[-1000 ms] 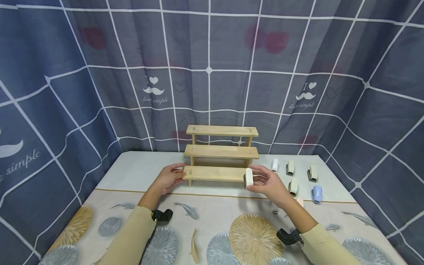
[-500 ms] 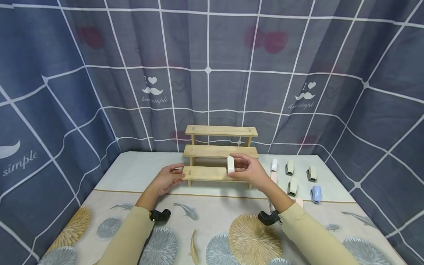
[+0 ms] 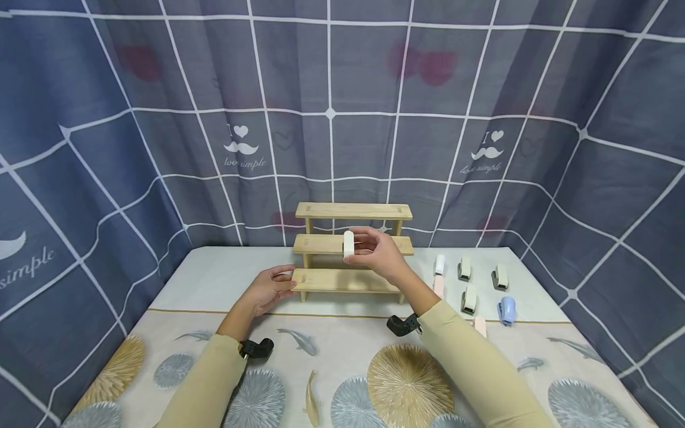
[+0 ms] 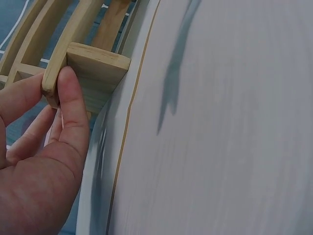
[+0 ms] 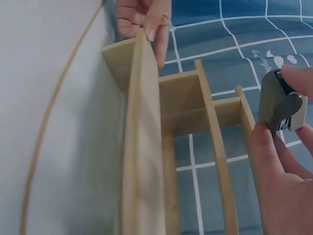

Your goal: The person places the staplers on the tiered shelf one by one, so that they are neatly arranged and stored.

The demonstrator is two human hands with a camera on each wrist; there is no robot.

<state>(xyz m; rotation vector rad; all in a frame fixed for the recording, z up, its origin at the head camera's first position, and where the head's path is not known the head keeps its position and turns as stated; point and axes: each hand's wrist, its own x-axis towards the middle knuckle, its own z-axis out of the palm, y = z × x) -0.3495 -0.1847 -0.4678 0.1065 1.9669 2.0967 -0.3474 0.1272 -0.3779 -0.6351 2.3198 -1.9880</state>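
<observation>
A three-tier wooden display stand [image 3: 342,280] stands on the white part of the table. My left hand [image 3: 264,290] pinches the left end of its lowest shelf, thumb on the front and fingers behind, as the left wrist view shows on the shelf end [image 4: 54,81]. Between the thumb and fingers of my right hand [image 3: 379,254] is a small white mini stapler [image 3: 348,245], upright in front of the middle shelf [image 3: 321,244]. In the right wrist view the stapler's [image 5: 283,105] dark grey lever and metal part face the camera. All three shelves are bare.
To the right of the stand lie several more mini staplers: cream ones [image 3: 469,299], a white one [image 3: 439,264], a blue one [image 3: 506,310] and pink ones [image 3: 479,327]. A checked curtain [image 3: 364,142] hangs close behind the stand. A patterned cloth [image 3: 299,380] covers the table's front.
My right hand has carried the white stapler leftward and up, from the lowest shelf's right end to the middle shelf. My left hand stays on the lowest shelf's left end.
</observation>
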